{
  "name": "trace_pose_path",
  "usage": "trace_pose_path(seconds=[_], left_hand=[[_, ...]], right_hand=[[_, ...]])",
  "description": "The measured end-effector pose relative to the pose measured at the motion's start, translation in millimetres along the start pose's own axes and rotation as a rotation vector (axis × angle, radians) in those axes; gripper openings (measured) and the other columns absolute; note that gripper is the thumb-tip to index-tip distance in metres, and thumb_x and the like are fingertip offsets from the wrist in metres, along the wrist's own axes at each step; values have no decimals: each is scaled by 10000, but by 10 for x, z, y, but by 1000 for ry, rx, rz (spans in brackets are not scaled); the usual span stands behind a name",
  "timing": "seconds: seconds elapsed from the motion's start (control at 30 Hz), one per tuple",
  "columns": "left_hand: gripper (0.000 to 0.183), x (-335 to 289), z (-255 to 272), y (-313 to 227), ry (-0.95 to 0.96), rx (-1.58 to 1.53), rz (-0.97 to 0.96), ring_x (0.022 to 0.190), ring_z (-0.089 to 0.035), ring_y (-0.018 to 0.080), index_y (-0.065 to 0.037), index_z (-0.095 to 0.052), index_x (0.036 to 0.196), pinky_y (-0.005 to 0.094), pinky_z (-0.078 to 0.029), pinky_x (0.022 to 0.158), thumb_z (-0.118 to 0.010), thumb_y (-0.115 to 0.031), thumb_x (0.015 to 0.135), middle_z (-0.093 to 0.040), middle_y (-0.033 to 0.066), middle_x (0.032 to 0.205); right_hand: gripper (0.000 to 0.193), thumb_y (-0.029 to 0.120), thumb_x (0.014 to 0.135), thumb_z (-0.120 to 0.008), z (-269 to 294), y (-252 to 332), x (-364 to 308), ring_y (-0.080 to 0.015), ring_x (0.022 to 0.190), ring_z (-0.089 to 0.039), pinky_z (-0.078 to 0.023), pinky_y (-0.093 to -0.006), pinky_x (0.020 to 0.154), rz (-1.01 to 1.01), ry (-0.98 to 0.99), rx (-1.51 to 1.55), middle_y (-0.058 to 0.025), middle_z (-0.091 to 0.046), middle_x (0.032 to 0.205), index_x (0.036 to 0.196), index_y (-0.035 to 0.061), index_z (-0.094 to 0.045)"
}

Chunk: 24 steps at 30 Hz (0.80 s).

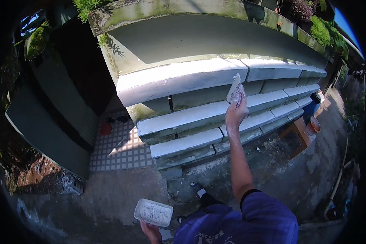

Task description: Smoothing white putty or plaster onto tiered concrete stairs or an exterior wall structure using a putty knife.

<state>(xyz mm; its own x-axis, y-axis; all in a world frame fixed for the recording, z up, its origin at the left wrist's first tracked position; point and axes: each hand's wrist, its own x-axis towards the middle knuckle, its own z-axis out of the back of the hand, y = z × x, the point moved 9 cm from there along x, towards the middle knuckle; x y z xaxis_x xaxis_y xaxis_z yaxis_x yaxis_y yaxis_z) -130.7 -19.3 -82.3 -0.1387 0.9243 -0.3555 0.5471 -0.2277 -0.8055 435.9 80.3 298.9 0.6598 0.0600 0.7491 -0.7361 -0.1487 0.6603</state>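
Note:
My right hand [237, 112] reaches forward, fingers wrapped round the handle of a putty knife [234, 87] smeared with white paste. Its blade points up and stands in front of the upper ledge [183, 77]; whether it touches, I cannot tell. That ledge has a bright white coat along its top and front. Low at the left, my left hand [151, 232] grips a shallow rectangular tray [156, 202] by its near side. White paste lies streaked across the inside of the tray.
Lower white-topped ledges [183, 117] step down toward the concrete floor [122, 189]. A wooden frame [295, 138] leans at the right beside a reddish bucket [313, 126]. At left, a doorway opens onto checkered tiles [120, 152]. A planter edge [166, 18] juts out above.

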Motion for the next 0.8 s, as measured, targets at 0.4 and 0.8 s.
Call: trace_pose_path(seconds=[0.4, 0.8], left_hand=[[573, 233, -671, 185, 128, 4, 64, 1232, -513, 319, -115, -337, 1443, 534, -458, 931, -489, -400, 970, -472, 103, 1400], [621, 226, -992, 275, 98, 60, 77, 1259, -488, 317, -107, -376, 1433, 528, -423, 987, -459, -507, 966, -466, 110, 1410]], right_hand=[[523, -62, 826, -514, -743, 324, -543, -393, 1193, -562, -493, -436, 975, 478, 351, -201, -269, -557, 1298, 1349, -49, -491], [587, -137, 813, -443, -515, -224, 5, -416, 1331, -406, -353, -469, 1108, 225, 181, -96, -290, -431, 1413, 1394, -59, -427]])
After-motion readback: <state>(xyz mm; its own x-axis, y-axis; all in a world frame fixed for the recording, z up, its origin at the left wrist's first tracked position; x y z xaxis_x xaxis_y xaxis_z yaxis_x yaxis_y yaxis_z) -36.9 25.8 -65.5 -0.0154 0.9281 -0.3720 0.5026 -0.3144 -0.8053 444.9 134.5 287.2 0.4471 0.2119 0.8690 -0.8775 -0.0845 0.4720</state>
